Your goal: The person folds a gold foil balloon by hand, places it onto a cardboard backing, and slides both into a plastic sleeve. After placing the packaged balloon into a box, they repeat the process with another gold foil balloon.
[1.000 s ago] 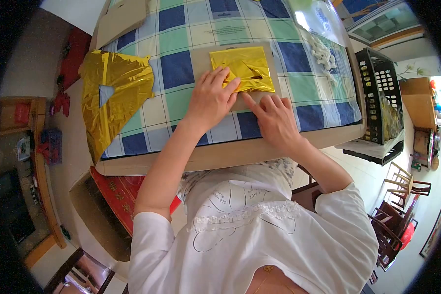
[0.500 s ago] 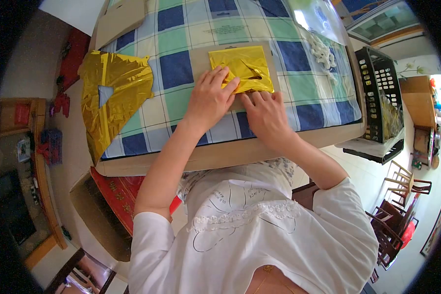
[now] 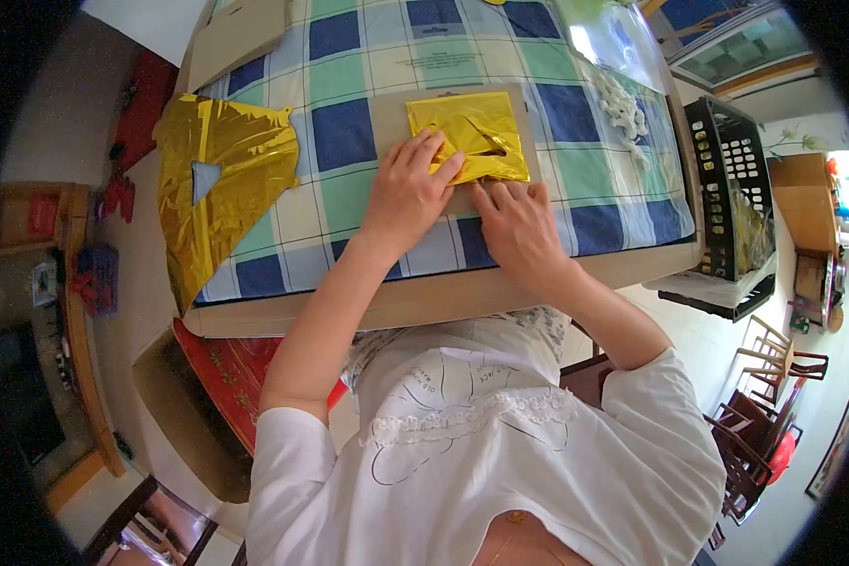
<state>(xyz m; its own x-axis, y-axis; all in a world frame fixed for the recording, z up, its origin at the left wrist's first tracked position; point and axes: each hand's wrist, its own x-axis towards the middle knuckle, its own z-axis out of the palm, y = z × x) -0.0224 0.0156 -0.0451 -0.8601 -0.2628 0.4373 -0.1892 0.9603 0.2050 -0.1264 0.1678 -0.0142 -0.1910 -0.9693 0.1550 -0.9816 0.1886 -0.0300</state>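
A folded piece of shiny gold foil (image 3: pixel 476 118) lies on a brown cardboard card (image 3: pixel 390 111) with a hanging slot at its far edge. My left hand (image 3: pixel 410 189) rests on the foil's left side, palm down and fingers extended. At the near edge of the foil and card is my right hand (image 3: pixel 521 226), its fingers curled in; whatever lies under its fingertips is hidden. To the left, a larger flat gold foil shape (image 3: pixel 245 156) with a rectangular hole drapes over the table's edge.
A checked cloth (image 3: pixel 344 132) covers the table. Another cardboard piece (image 3: pixel 241 38) sits at the far left. Toward the right are a white stringy bundle (image 3: pixel 623 108) and clear plastic (image 3: pixel 623 42). A black crate (image 3: pixel 726 179) stands beyond the right edge.
Both hands stay at the foil, with only slight finger movement on the right. The whole view has shifted a little, and a bit of yellow shows at the top edge.
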